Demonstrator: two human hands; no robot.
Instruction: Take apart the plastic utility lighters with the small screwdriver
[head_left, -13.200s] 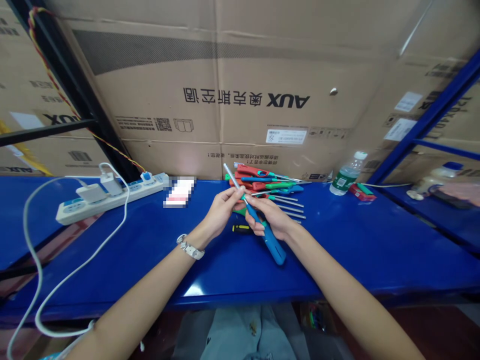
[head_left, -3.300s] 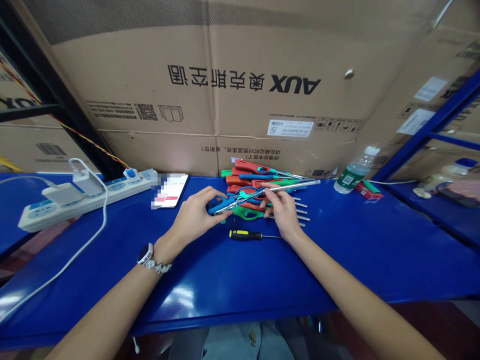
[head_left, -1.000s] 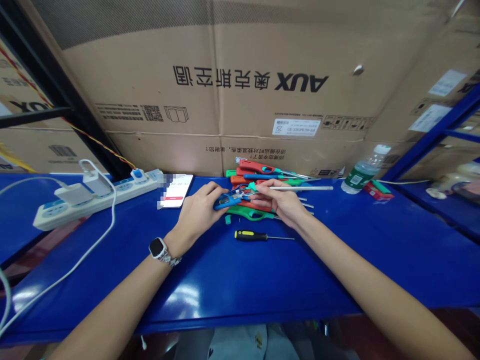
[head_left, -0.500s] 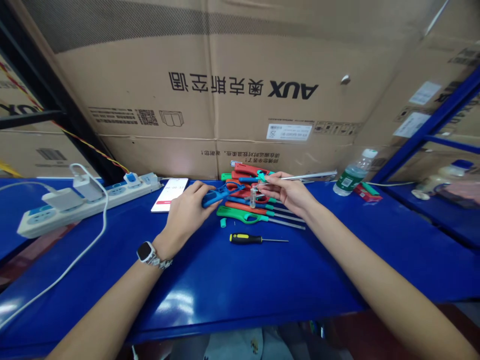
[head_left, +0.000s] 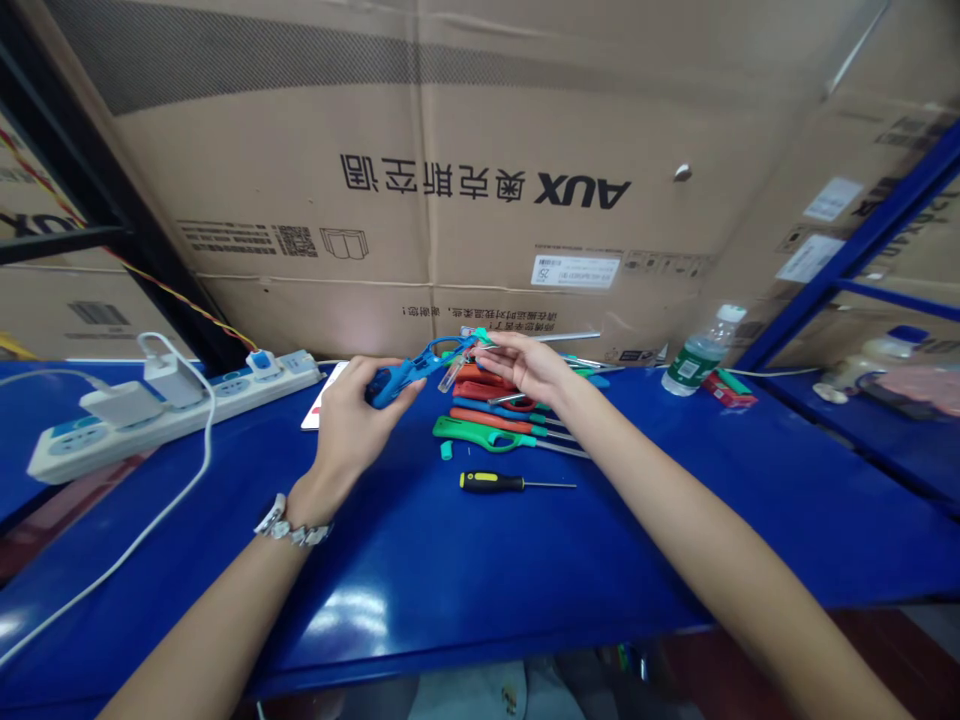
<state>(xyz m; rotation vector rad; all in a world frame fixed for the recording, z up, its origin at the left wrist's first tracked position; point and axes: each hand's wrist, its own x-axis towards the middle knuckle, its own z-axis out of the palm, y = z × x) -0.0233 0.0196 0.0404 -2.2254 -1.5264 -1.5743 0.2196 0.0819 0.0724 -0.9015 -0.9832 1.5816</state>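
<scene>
My left hand [head_left: 356, 405] is wrapped round a blue lighter handle [head_left: 397, 378], tilted up to the right. At its upper right end, my right hand [head_left: 525, 362] pinches a teal collar with a thin metal rod [head_left: 570, 336] that points right. A small clear piece [head_left: 451, 374] hangs just below the blue handle. Under my right hand lie several long lighters in red, orange, blue and green, among them a green one [head_left: 469, 432] at the front. A small teal cap [head_left: 447, 450] and a black and yellow screwdriver [head_left: 491, 482] lie nearer to me.
A white power strip [head_left: 172, 415] with chargers and a cable lies at the left. Partly behind my left hand is a phone [head_left: 313, 410]. A water bottle [head_left: 697, 350] and a red box [head_left: 729, 390] stand at the right. Large cartons [head_left: 480, 110] rise behind the blue table [head_left: 525, 570].
The metal rod and teal collar have moved left and now meet the blue handle. My left hand has shifted slightly left and turned, with the handle raised. My right hand has moved left.
</scene>
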